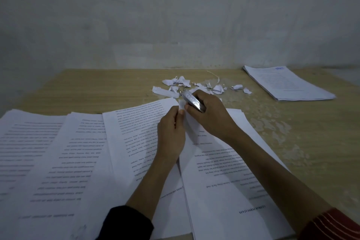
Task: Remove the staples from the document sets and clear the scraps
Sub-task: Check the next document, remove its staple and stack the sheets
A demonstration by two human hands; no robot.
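Observation:
A printed document set (224, 171) lies in front of me on the wooden table (97, 87), its top sheet folded over to the left. My left hand (171, 134) pinches the far corner of that folded sheet (136, 132). My right hand (210, 113) grips a small silver stapler (191, 101), its tip pointing away to the left, just past the corner. Torn white paper scraps (194, 85) are scattered on the table beyond both hands.
More printed sheets (44, 161) spread across the near left of the table. A neat stack of papers (286, 84) sits at the far right, against a plain grey wall. The table surface to the right is worn and patchy.

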